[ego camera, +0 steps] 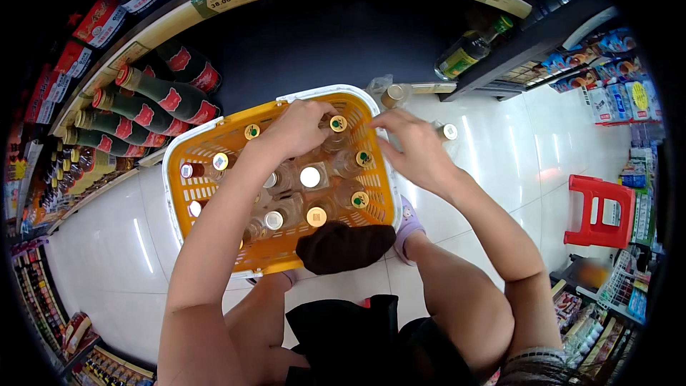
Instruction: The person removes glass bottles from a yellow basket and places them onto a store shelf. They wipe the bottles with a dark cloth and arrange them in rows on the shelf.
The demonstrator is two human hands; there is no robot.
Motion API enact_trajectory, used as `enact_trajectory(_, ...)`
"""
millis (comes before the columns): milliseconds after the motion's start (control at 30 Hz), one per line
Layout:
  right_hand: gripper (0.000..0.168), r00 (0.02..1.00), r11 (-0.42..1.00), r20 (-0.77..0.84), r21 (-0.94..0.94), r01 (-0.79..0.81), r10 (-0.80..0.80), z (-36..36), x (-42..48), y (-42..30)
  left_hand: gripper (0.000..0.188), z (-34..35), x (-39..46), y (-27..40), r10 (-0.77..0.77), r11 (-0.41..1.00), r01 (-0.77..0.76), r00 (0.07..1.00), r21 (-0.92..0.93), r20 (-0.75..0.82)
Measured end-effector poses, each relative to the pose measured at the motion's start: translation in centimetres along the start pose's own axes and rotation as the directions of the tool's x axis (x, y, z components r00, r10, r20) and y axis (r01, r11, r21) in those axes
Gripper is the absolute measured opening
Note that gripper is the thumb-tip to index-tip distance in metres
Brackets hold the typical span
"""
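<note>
A yellow plastic shopping basket (383, 201) with a white rim stands before me, holding several clear bottles with gold, white and red caps. My left hand (295, 131) reaches into its far side. Thumb and index finger are around the neck of a gold-capped bottle (338, 124) near the far right corner; the other fingers are partly hidden. Just past the basket's right rim is my right hand (415, 147), fingers apart and nothing seen in it. Beyond it, two more capped bottles, a tan-capped bottle (394, 95) and a white-capped bottle (448, 131), are on the floor.
Dark green bottles (161, 94) with red labels stand on the low dark shelf (321, 37) at left. A green-capped bottle (466, 53) is at its right end. A dark brown cloth item (345, 247) hangs over the near rim. A red plastic stool (600, 212) stands at right.
</note>
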State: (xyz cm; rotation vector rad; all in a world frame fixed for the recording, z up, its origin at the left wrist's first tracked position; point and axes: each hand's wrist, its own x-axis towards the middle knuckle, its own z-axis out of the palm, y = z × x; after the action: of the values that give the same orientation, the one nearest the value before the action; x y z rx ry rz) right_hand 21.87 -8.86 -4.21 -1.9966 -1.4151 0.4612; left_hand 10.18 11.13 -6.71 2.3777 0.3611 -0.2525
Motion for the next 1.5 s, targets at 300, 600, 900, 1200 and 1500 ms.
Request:
enact_trajectory(300,0.03,0.939,0.942,0.337,-0.333,0.043,0.076,4.5,-0.1,-1.0,0.04,-0.6,-1.4,0.2,0.009,1.0,-0.009,1.0,-0.007,0.0)
enact_trajectory(600,0.022,0.938,0.949,0.336,-0.315,0.024,0.088,6.5,0.1,1.2,0.034,-0.8,-0.4,0.2,0.095,0.994,-0.096,0.995,-0.054,-0.012)
enact_trajectory(900,0.019,0.965,0.983,0.249,-0.179,-0.043,0.087,0.4,2.0,-4.6,0.052,-1.9,-0.8,2.3,0.059,0.995,-0.072,0.984,0.068,0.167)
enact_trajectory(1200,0.038,0.868,0.999,-0.495,0.038,-0.014,0.032,-12.1,4.6,-9.3,0.071,-5.0,-0.6,5.8,0.277,0.873,-0.203,0.955,-0.444,0.107)
enact_trajectory(1500,0.048,0.881,0.968,-0.456,0.253,-0.009,0.128,-13.7,5.7,-6.5,0.061,-5.6,3.5,8.6,0.288,0.777,-0.278,0.955,-0.564,-0.075)
